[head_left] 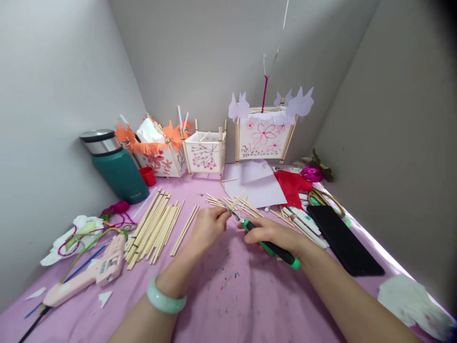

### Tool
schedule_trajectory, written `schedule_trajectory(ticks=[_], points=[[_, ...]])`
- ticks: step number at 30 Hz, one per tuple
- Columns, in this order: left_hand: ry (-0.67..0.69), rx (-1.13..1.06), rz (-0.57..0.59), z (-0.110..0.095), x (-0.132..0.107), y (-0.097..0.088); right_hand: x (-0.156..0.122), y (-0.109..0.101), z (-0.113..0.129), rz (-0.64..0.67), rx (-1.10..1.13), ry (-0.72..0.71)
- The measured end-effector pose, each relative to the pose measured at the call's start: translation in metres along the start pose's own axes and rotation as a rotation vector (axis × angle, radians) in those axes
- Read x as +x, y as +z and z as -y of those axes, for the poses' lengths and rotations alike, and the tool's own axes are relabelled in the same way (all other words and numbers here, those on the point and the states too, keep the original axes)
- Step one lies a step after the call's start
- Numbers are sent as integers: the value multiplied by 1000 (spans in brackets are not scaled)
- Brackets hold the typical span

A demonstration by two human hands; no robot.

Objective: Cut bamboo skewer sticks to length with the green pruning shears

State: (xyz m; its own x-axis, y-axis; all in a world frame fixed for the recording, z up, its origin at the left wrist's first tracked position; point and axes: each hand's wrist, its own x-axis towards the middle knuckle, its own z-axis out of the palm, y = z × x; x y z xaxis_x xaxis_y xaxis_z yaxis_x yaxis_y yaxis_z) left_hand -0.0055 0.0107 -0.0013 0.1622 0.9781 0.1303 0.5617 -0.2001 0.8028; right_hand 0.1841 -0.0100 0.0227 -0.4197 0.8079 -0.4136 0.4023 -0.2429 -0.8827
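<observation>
The right hand [266,234] wraps its fingers around the green-and-black cutting pliers [283,255], whose metal jaws point away toward the fingertips of the left hand [210,226]. Those fingertips press together right by the jaw tips (I cannot tell whether a piece of wood sits between them, as the fingers hide it). One pale stick [238,199] slants up just beyond the jaws, over a loose scatter of cut sticks [254,210] ahead of both hands.

To the left of the left hand lies a pair of longer sticks [184,231], then a wide row of sticks [157,233], some with dark bands, and farther out a pink glue gun [110,262]. A pale green bangle [166,297] circles the left wrist. To the right of the right hand are white markers [307,224] and a black phone [342,238]. Past the hands, a lavender sheet [253,183] lies below a lantern [264,138] hanging on a string, with a smaller stick-framed box [205,157] to its left.
</observation>
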Motion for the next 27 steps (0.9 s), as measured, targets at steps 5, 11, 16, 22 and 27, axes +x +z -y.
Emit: schedule_trajectory(ticks=[5, 11, 16, 22, 27], points=[[-290, -621, 314, 5, 3, -10, -3, -2, 0, 75, 2, -68], [-279, -579, 314, 5, 3, -10, -2, -3, 2, 60, -9, -65], [9, 75, -32, -3, -2, -1, 0, -1, 3, 1, 37, -27], [173, 397, -182, -4, -8, 6, 3, -2, -2, 9, 32, -67], [152, 287, -104, -3, -4, 3, 2, -2, -3, 17, 22, -70]])
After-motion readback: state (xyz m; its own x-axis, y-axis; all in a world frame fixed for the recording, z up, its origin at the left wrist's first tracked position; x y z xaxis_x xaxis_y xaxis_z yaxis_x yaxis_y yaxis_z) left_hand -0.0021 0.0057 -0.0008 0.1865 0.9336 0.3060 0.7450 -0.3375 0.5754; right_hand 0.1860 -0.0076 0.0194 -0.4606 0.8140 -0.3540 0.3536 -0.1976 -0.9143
